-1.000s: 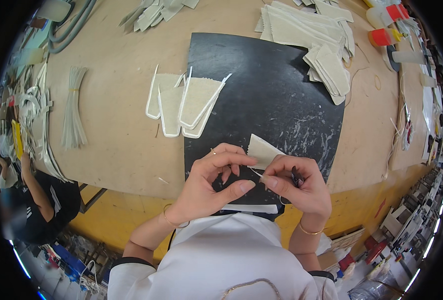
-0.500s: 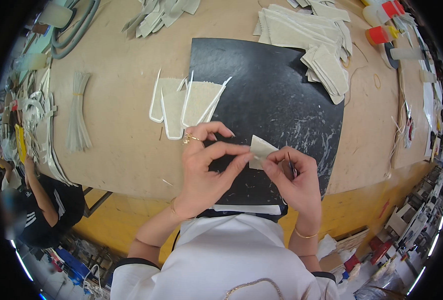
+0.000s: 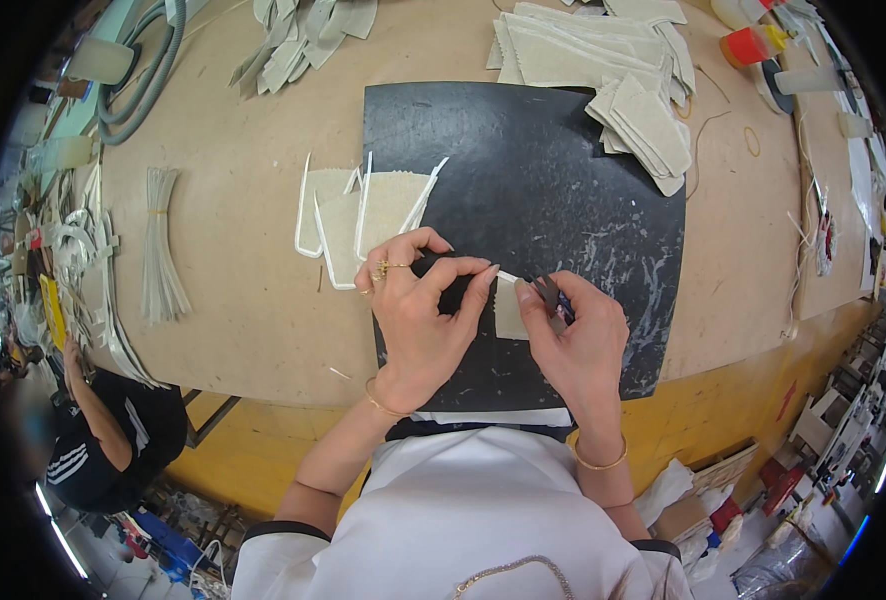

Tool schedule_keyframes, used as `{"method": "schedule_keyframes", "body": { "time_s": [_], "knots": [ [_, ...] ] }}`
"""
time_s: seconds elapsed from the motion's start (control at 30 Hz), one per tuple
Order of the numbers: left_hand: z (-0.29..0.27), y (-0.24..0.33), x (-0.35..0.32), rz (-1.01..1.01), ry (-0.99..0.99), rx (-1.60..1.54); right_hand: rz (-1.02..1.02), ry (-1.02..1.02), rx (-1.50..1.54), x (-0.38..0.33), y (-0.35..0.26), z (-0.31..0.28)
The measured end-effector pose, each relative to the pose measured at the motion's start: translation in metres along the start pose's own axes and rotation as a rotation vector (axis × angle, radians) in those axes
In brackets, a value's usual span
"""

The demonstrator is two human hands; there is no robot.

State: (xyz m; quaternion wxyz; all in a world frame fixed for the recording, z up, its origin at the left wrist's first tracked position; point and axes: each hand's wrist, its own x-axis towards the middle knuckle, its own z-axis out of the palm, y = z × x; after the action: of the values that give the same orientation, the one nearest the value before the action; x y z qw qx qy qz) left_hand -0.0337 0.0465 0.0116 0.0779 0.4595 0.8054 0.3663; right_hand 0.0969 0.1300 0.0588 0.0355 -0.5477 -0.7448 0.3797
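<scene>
Over the black mat (image 3: 523, 140), my left hand (image 3: 423, 310) is closed in a thumb-and-finger pinch at the left end of a thin white strip (image 3: 507, 275). This strip lies along the top edge of a small beige fabric piece (image 3: 509, 312). My right hand (image 3: 575, 330) presses the piece's upper right part with thumb and fingers. A small dark tool (image 3: 561, 305), perhaps snips, is tucked in that same hand, mostly hidden. Beyond my left hand, several beige pieces with white-strip edging (image 3: 339, 225) overlap on the mat's left side.
Stacks of beige pieces (image 3: 583, 50) lie at the far right, with more pieces (image 3: 308, 40) at the far left. A bundle of pale strips (image 3: 158, 245) rests on the table's left. Bottles (image 3: 753, 45) stand at the back right. Another person's arm (image 3: 98, 410) shows at the left edge.
The fabric piece has turned from a tilt to nearly square, and the white strip now shows along its top edge. Both hands stay close at it. The whole view has shifted slightly.
</scene>
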Motion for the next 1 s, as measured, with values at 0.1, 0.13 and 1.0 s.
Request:
{"method": "schedule_keyframes", "body": {
  "time_s": [0.1,0.13,1.0],
  "knots": [
    [0.0,0.0,0.0,-0.006,0.0,-0.002,-0.004,0.004,-0.018,0.001,-0.001,0.001],
    [0.0,0.0,0.0,-0.007,-0.004,-0.002,0.005,0.002,-0.02,0.001,-0.001,0.001],
    [-0.012,0.003,-0.037,0.353,-0.289,0.158,-0.039,0.079,0.006,0.004,0.003,0.007]
  ]
}}
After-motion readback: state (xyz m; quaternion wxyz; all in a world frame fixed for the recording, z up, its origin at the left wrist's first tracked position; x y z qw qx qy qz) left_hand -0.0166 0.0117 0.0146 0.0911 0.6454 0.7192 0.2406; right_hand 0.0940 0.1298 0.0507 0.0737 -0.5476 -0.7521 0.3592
